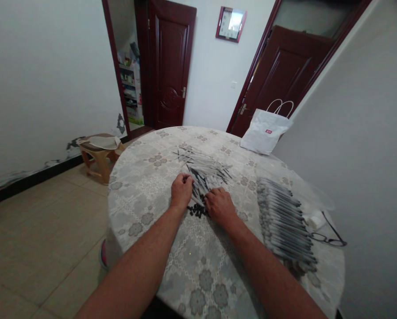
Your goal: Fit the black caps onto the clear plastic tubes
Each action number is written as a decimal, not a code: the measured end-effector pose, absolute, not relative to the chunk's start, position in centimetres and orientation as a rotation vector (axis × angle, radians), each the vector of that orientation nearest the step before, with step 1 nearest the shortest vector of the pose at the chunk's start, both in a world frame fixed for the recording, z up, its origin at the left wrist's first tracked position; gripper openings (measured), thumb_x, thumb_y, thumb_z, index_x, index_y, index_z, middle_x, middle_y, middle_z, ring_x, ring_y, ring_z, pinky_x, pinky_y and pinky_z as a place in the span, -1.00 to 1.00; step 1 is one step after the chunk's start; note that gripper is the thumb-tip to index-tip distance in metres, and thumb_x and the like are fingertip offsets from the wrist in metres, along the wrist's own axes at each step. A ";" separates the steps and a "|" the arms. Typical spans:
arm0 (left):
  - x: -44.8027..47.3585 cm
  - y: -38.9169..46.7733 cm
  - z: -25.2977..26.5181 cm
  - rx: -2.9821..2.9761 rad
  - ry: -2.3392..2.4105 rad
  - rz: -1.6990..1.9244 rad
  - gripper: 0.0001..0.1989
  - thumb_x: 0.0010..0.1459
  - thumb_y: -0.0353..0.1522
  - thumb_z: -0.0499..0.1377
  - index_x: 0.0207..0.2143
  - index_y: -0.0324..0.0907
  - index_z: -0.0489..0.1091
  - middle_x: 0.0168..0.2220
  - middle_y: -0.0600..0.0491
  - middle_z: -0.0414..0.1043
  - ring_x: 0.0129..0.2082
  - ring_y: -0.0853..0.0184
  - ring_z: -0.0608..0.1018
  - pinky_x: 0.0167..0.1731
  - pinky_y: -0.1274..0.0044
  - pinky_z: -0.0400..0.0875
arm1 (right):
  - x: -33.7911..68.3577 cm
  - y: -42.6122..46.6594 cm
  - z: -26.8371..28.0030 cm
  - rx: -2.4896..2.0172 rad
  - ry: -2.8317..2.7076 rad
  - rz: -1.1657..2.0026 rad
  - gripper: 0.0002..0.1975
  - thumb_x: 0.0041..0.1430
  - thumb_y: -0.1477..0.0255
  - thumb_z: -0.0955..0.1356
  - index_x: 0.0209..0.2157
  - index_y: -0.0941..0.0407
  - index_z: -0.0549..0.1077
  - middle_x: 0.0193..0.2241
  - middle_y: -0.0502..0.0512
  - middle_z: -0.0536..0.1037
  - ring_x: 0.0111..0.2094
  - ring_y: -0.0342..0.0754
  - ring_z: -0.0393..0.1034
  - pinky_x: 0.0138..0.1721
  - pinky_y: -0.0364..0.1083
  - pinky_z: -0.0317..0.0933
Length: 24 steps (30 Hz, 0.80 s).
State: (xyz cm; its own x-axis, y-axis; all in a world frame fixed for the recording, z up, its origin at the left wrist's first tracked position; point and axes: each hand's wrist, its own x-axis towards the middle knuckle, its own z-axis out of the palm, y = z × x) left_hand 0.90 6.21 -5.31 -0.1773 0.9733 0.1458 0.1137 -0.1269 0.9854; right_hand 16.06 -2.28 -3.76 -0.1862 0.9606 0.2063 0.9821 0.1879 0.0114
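Over the round table, my left hand [181,190] is closed in a pinch at the left edge of a loose heap of pen parts; what lies between its fingertips is too small to make out. My right hand [221,204] rests on the heap's right side, fingers curled down, and whatever they grip is hidden. Grey pen barrels [198,190] lie between the two hands. Small black pieces, perhaps pen caps [197,210], are clustered just in front of them. Beyond the hands spread thin pale sticks with dark tips, which look like pen refills [205,163].
On the right of the patterned tablecloth [145,190] lies a long row of grey pens [284,217] with dark ends. Black-framed glasses [327,239] sit beside it. A white paper bag [264,130] stands at the back right. A wooden stool [100,166] is left of the table.
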 end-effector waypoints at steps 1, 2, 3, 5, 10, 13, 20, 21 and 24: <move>0.9 6.2 -5.4 1.297 1.357 1.400 -0.82 0.12 -0.32 0.17 -0.26 -0.19 0.49 -0.34 -0.02 0.59 -0.37 0.28 0.59 -0.31 0.50 0.44 | 16.4 -2.6 -3.8 -1.908 -2.300 -0.210 -0.72 0.43 0.31 0.22 -0.21 0.09 0.53 -0.15 0.20 0.51 -0.03 0.09 0.25 -0.04 0.00 0.04; 0.9 6.2 -5.4 1.302 1.356 1.399 -0.82 0.12 -0.32 0.16 -0.26 -0.19 0.49 -0.34 -0.01 0.59 -0.37 0.28 0.59 -0.31 0.50 0.44 | 16.7 -3.0 -3.9 -1.917 -2.297 -0.215 -0.72 0.43 0.31 0.23 -0.21 0.09 0.53 -0.15 0.19 0.51 -0.03 0.09 0.25 -0.05 -0.01 0.04; 1.0 6.2 -5.5 1.310 1.353 1.396 -0.82 0.12 -0.32 0.16 -0.26 -0.19 0.49 -0.35 -0.01 0.59 -0.38 0.28 0.59 -0.30 0.49 0.44 | 17.0 -3.3 -3.9 -1.925 -2.290 -0.225 -0.73 0.42 0.31 0.24 -0.21 0.09 0.53 -0.16 0.18 0.52 -0.04 0.09 0.26 -0.06 -0.01 0.04; 1.0 6.2 -5.6 1.332 1.347 1.392 -0.83 0.13 -0.32 0.16 -0.27 -0.19 0.49 -0.35 0.00 0.59 -0.37 0.28 0.59 -0.29 0.49 0.44 | 17.6 -4.0 -4.1 -1.940 -2.268 -0.255 -0.74 0.42 0.30 0.25 -0.23 0.09 0.52 -0.18 0.17 0.52 -0.06 0.09 0.27 -0.07 -0.01 0.04; 1.2 5.9 -5.7 1.437 1.330 1.348 -0.85 0.14 -0.33 0.16 -0.30 -0.18 0.50 -0.34 -0.01 0.59 -0.33 0.27 0.59 -0.25 0.48 0.43 | 18.9 -4.5 -4.5 -1.959 -2.159 -0.281 -0.79 0.40 0.34 0.27 -0.25 0.11 0.50 -0.23 0.16 0.51 -0.10 0.07 0.29 -0.07 -0.03 0.05; 1.5 5.5 -5.6 1.545 1.335 1.300 -0.87 0.13 -0.35 0.17 -0.32 -0.17 0.51 -0.34 0.00 0.58 -0.31 0.25 0.58 -0.24 0.47 0.41 | 18.8 -4.0 -4.6 -1.915 -2.088 -0.281 -0.83 0.39 0.37 0.29 -0.13 0.10 0.50 -0.16 0.16 0.50 -0.07 0.06 0.28 -0.04 -0.04 0.06; 1.8 4.9 -5.4 1.617 1.337 1.260 -0.89 0.14 -0.36 0.17 -0.34 -0.16 0.50 -0.36 0.01 0.57 -0.34 0.26 0.56 -0.24 0.47 0.39 | 17.5 -2.7 -5.2 -2.025 -2.007 -0.236 -0.81 0.37 0.30 0.31 -0.23 0.08 0.51 -0.17 0.19 0.48 -0.08 0.09 0.27 -0.12 -0.03 0.08; 1.7 4.8 -5.4 1.608 1.336 1.262 -0.89 0.14 -0.36 0.18 -0.33 -0.15 0.50 -0.36 0.01 0.57 -0.34 0.26 0.56 -0.26 0.47 0.39 | 17.6 -2.7 -5.3 -2.024 -2.001 -0.225 -0.83 0.36 0.31 0.32 -0.23 0.08 0.51 -0.18 0.18 0.48 -0.08 0.09 0.27 -0.13 -0.03 0.08; 1.7 4.6 -5.3 1.615 1.341 1.261 -0.88 0.15 -0.35 0.17 -0.33 -0.16 0.50 -0.36 0.01 0.57 -0.35 0.26 0.56 -0.27 0.48 0.39 | 18.2 -2.8 -5.6 -1.984 -1.992 -0.214 -0.88 0.31 0.35 0.35 -0.24 0.10 0.50 -0.20 0.18 0.48 -0.10 0.09 0.29 -0.12 -0.03 0.09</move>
State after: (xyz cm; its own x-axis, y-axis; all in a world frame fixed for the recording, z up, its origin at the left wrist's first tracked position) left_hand 1.71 4.64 -5.32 0.0006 0.9680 0.2511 0.3101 -0.2389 0.9202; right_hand 18.17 -2.79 -5.59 0.0165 0.9446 0.3277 0.9927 0.0236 -0.1182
